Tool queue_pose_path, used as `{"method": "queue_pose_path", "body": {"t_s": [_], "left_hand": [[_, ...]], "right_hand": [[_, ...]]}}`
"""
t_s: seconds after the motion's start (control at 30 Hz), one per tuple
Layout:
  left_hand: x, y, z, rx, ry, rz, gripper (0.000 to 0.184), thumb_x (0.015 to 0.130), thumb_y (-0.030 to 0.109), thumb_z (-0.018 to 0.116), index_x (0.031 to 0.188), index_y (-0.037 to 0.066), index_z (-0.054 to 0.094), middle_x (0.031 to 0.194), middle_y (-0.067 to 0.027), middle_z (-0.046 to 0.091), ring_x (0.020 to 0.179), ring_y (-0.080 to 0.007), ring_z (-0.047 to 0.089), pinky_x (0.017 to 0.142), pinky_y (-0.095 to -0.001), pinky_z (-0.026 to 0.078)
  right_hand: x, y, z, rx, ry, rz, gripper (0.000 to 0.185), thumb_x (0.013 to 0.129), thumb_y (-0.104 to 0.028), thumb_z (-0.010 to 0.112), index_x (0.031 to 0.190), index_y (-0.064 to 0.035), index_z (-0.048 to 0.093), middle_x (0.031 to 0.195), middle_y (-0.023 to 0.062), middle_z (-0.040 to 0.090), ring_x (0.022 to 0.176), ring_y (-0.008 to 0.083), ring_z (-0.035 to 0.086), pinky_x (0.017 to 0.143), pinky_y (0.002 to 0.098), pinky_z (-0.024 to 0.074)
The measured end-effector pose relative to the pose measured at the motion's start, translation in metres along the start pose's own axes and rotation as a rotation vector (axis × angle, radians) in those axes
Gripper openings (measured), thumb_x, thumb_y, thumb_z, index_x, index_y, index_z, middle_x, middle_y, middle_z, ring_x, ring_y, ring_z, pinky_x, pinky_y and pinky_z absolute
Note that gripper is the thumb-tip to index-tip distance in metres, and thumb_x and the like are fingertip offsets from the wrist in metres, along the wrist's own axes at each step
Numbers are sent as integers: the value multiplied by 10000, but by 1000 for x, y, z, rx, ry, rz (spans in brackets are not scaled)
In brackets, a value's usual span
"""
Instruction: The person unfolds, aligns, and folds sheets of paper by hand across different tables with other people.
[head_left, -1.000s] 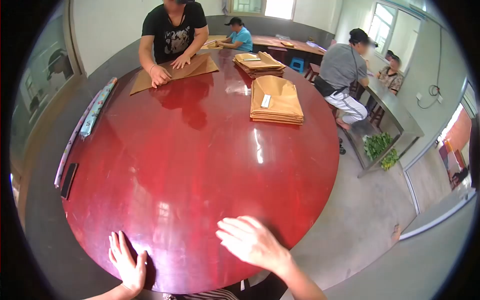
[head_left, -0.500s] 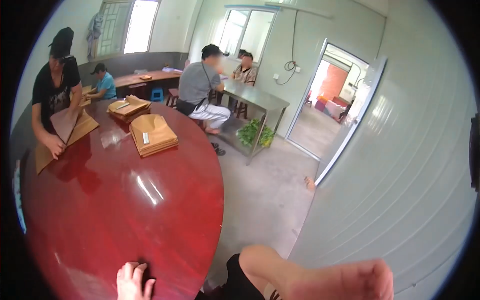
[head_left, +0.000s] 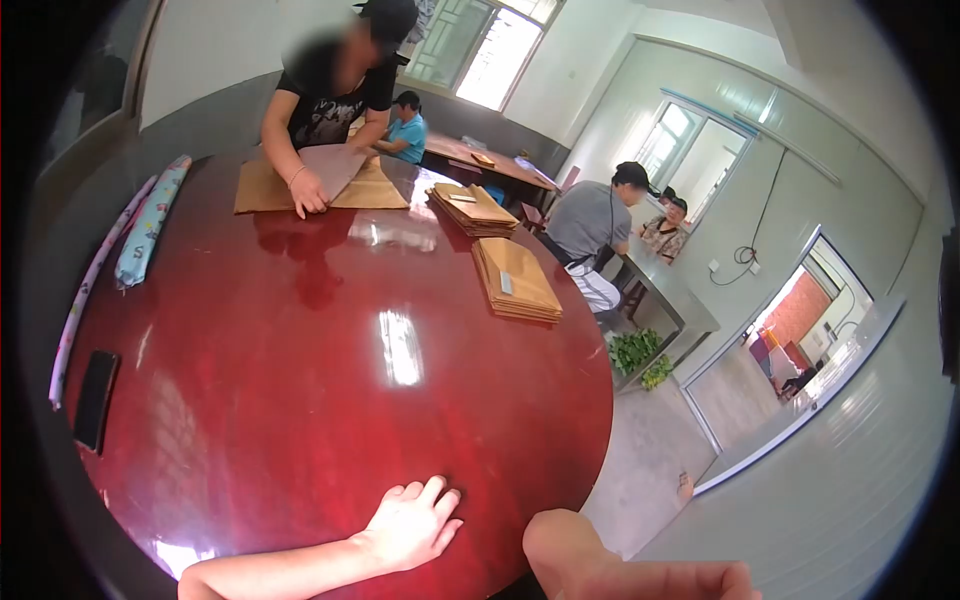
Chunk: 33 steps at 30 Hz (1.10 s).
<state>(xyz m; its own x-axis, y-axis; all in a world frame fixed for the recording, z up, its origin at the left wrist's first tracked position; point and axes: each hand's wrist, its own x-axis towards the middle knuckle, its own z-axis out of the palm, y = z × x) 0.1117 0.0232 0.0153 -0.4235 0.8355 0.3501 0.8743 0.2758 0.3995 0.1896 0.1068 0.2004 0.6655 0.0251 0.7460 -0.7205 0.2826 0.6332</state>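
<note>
My left hand (head_left: 412, 524) rests on the glossy red round table (head_left: 300, 400), back of the hand up, fingers slightly bent and apart, holding nothing. Past the table's right edge, my right hand (head_left: 690, 580) is raised at the bottom of the view, with its lower part cut off, so its grip and any contents cannot be made out. Two stacks of brown paper bags lie on the far right part of the table: the nearer stack (head_left: 517, 282) and the farther stack (head_left: 474, 208), each with a small pale object on top.
Across the table a person in black (head_left: 335, 110) handles brown sheets (head_left: 375, 190). A dark phone-like object (head_left: 96, 400) and patterned rolls (head_left: 155, 220) lie at the left. Other people sit behind. A metal table (head_left: 680, 300), plants (head_left: 637, 352) and an open doorway (head_left: 790, 340) are at the right.
The view swung right, then partly back left. My left hand now lies farther right on the table. My right hand has left the tabletop. The person across has folded up part of the sheet.
</note>
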Motion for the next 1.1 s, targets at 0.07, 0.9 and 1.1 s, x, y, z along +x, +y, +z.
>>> {"method": "queue_pose_path", "body": {"t_s": [0.07, 0.9, 1.1], "left_hand": [[2, 2, -1, 25, -23, -3, 359, 835, 299, 580, 1095, 55, 537, 1042, -137, 502, 813, -277, 587, 714, -383, 472], [7, 9, -2, 100, -5, 1, 398, 786, 294, 634, 1103, 70, 546, 1047, -114, 516, 825, -249, 584, 724, -367, 471], [6, 13, -2, 127, -17, -20, 394, 794, 296, 629, 1107, 72, 546, 1057, -117, 514, 847, -253, 580, 736, -372, 468]], "right_hand": [[-3, 6, 0, 171, 43, -32, 123, 809, -160, 518, 921, -108, 514, 958, -15, 505, 854, 157, 470, 820, 345, 348], [33, 6, -56, -61, 194, -64, 100, 800, -87, 501, 712, -91, 455, 626, -13, 381, 662, 141, 423, 728, 281, 348], [37, 8, -66, -74, 157, -65, 100, 808, -119, 521, 721, -103, 473, 632, -23, 393, 658, 127, 421, 722, 282, 344]]}}
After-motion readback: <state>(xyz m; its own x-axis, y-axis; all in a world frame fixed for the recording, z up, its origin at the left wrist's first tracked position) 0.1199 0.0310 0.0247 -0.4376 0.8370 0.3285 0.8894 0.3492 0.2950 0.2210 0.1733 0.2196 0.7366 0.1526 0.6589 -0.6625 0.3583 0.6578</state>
